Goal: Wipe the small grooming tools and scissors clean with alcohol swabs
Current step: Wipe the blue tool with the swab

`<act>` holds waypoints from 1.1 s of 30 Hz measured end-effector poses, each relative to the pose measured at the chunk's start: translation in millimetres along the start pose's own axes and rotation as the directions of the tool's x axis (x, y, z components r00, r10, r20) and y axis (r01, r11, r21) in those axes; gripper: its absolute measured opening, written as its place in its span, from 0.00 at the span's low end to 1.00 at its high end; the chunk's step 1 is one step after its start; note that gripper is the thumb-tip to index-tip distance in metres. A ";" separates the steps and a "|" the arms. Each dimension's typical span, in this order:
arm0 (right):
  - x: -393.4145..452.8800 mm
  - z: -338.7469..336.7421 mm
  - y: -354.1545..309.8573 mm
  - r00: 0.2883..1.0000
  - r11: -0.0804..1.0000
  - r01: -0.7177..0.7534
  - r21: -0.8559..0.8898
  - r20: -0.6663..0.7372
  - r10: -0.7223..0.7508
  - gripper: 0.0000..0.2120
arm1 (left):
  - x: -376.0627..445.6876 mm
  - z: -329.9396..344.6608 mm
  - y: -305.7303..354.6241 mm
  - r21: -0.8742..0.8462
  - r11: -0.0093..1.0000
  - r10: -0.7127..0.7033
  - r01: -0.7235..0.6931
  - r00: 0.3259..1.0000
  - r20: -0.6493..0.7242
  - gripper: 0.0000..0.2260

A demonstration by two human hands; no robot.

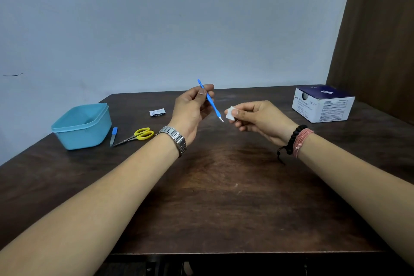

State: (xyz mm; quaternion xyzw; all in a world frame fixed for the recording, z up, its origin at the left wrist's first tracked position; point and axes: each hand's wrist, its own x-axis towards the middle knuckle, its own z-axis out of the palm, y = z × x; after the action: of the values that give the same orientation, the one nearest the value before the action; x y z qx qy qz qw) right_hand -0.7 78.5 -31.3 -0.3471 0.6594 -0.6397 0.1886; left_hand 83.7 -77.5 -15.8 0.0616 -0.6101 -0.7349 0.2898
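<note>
the dark wooden table (224,197) carries everything, and both hands work above its middle. the left hand (190,110) has its fingers (202,92) curled round a slim blue cuticle tool (210,101), held slanted with its small metal tip pointing down toward the right hand (257,119), whose fingers pinch a folded white alcohol swab (230,114). tip and swab sit just beside each other, seemingly not quite touching. to do this step well, i would judge it best to fold the swab round the metal tip, pinch lightly and draw outward along the blade, turning the tool so every face is wiped, and minding the sharp end.

containers, biggest first: the white and navy swab box (322,103) stands at the far right, its top opening showing; its contents cannot be seen. the teal plastic tub (83,127) at the left is open and looks empty. just beside it lie the yellow-handled scissors (136,136) and a small blue-handled nail file (113,136), both waiting. a torn swab wrapper (157,112) lies farther back.
</note>
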 end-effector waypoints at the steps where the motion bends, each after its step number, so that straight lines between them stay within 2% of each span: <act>1: 0.1 0.2 -0.2 1.000 1.000 0.002 0.010 0.002 -0.002 0.06 | -1.4 0.6 -0.7 0.033 0.999 -0.001 0.000 1.000 0.026 0.10; 5: 0.0 3.1 0.5 1.000 1.000 0.014 -0.004 0.003 -0.014 0.06 | -5.4 3.1 -3.0 0.150 0.988 0.005 -0.023 0.993 0.115 0.10; 12: -1.7 6.0 0.2 0.998 0.993 0.047 -0.112 0.035 -0.043 0.04 | -9.7 6.0 -5.5 0.204 0.977 0.024 -0.057 0.987 0.160 0.09; 15: -2.6 7.6 0.0 0.996 0.987 0.043 -0.155 0.086 -0.030 0.06 | -8.3 5.3 -4.2 0.196 0.978 0.047 -0.076 0.988 0.150 0.10; 25: -2.4 3.7 -1.0 0.994 0.980 0.008 -0.198 0.104 0.013 0.07 | -0.9 -1.9 5.1 0.111 0.992 0.055 -0.057 0.998 0.021 0.10; 29: -2.1 1.2 0.4 1.000 0.978 -0.010 -0.210 0.023 0.015 0.08 | 0.6 -5.3 6.9 0.085 0.995 0.043 -0.044 0.999 0.005 0.10; 33: 0.1 0.2 -0.1 0.997 0.992 -0.036 -0.118 -0.067 0.028 0.05 | -2.8 -2.1 2.2 0.163 0.986 0.014 -0.028 0.996 0.084 0.10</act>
State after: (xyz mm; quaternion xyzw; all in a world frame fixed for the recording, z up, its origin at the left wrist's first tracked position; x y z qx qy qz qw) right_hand -0.7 78.3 -31.3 -0.3262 0.7077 -0.6069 0.1562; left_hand 87.8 -78.1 -15.0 0.0485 -0.6806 -0.6809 0.2661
